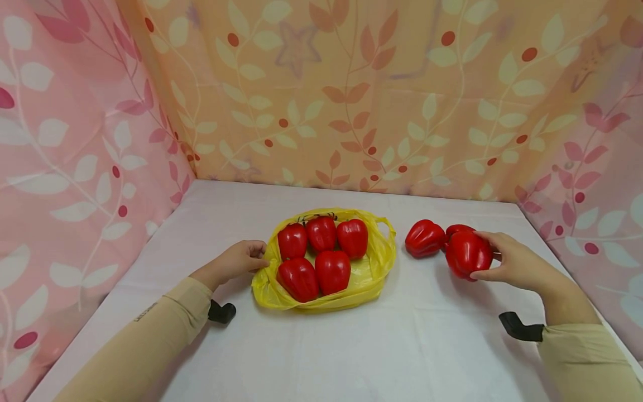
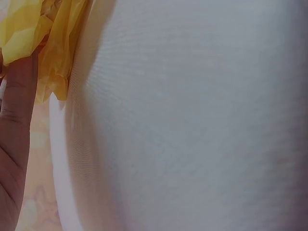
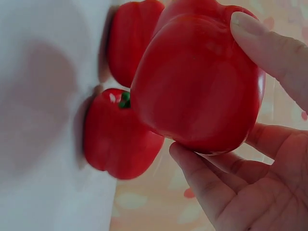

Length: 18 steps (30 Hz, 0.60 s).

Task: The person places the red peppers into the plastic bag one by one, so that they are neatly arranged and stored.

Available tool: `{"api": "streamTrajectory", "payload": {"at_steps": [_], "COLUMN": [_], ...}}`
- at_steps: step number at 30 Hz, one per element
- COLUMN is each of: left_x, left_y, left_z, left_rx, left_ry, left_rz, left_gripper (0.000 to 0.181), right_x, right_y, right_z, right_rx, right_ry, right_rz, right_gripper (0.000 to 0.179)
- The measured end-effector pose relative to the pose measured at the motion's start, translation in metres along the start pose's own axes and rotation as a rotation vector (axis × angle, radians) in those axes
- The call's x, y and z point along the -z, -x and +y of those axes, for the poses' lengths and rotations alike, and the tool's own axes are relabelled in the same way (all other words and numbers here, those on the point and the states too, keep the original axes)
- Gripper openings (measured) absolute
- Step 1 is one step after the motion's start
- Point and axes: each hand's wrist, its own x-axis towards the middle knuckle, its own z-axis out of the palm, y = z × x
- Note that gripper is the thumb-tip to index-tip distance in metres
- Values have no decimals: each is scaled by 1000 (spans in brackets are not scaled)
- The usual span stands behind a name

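A yellow plastic bag lies spread open on the table, with several red bell peppers inside it. My left hand pinches the bag's left edge; in the left wrist view the thumb meets the crinkled yellow plastic. Over the table at the right, my right hand holds a red bell pepper between thumb and fingers. The right wrist view shows this bell pepper raised, its shadow on the cloth. Behind it lie two more bell peppers, one fully visible, the other partly hidden.
A white cloth covers the table. Patterned curtains stand round it: orange at the back, pink at the left and right. A black curved mount sticks out at the left wrist and another mount at the right.
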Motion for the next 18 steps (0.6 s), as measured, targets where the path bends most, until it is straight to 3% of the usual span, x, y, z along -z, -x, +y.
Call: {"api": "streamTrajectory", "payload": {"at_steps": [18], "left_x": [-1], "left_y": [2], "left_z": [3], "left_rx": [-2], "left_ry": [-1], "left_rz": [11], "left_gripper": [12], "right_x": [-4], "right_y": [-30], "right_z": [-39], "right_rx": [145], "right_ry": [-17], "right_rz": [29], "right_gripper": [95]}}
